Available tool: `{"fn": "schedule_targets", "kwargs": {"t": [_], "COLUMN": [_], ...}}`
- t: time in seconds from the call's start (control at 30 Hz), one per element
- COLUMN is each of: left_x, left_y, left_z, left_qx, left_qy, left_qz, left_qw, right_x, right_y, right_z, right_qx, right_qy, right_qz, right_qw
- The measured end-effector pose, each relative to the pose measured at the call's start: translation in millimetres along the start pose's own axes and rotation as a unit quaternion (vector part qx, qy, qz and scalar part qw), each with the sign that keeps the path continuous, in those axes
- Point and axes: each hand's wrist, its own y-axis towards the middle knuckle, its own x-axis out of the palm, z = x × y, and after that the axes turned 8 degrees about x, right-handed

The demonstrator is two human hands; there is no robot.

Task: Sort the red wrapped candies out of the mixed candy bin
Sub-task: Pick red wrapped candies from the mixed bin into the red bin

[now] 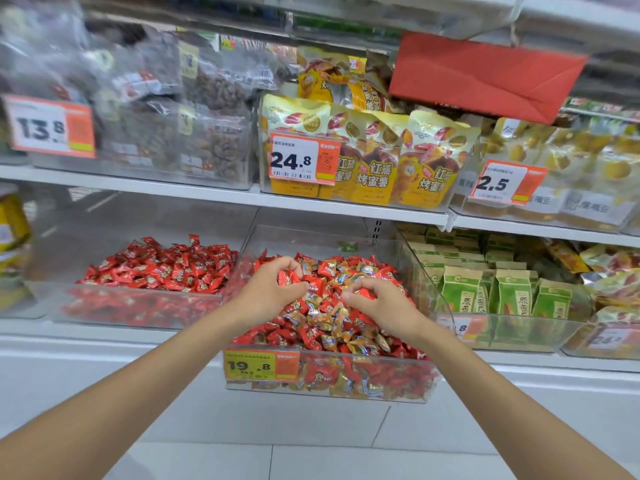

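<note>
Two hands in mixed candy bin (426, 271) — left hand (272, 291) curled round small clutch of red wrapped candies (289, 278), count hidden by fingers. Right hand (386, 308) pinches one red piece (365, 293), mostly covered. Gold candies (332, 320) mixed through pile, uncountable. One all-red bin (138, 303) just left — upper shelf blurred.

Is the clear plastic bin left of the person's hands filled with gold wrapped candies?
No: that clear plastic bin holds only red wrapped candies, with no gold ones showing.
</note>
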Motion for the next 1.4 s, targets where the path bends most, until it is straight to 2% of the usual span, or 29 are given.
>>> {"fn": "schedule_targets", "kwargs": {"t": [0.17,0.5,0.57,0.63,0.73,0.83,0.97,1.13,1.27,1.4], "left_x": [-75,-212,-225,-233,-237,-222,-170,-95,-42,3], "left_y": [-12,-4,3,9,9,3,-2,6,14,18], "left_z": [-5,-110,-126,-144,-158,-142,-99,-31,-8,-24], "left_qx": [0.038,-0.06,-0.077,-0.103,-0.136,-0.104,-0.047,0.027,0.021,-0.031], "left_qy": [0.089,0.139,0.119,0.092,0.174,0.165,0.139,0.082,0.054,0.061], "left_qz": [0.08,0.25,0.23,0.184,0.154,0.168,0.101,0.065,-0.002,-0.14], "left_qw": [0.992,0.956,0.963,0.973,0.963,0.966,0.984,0.994,0.998,0.988], "right_x": [24,142,165,180,186,167,114,37,-1,-12], "right_y": [24,127,150,168,181,170,126,74,41,22], "right_z": [-38,-146,-156,-160,-156,-150,-126,-66,-21,9], "right_qx": [-0.031,-0.149,-0.149,-0.129,-0.099,-0.128,-0.157,-0.059,-0.015,-0.011], "right_qy": [-0.006,-0.065,-0.089,-0.133,-0.218,-0.192,-0.195,-0.208,-0.174,-0.163], "right_qz": [0.048,0.017,0.009,-0.039,-0.105,-0.065,0.008,0.028,0.063,0.044], "right_qw": [0.998,0.986,0.985,0.982,0.965,0.971,0.968,0.976,0.983,0.986]}}
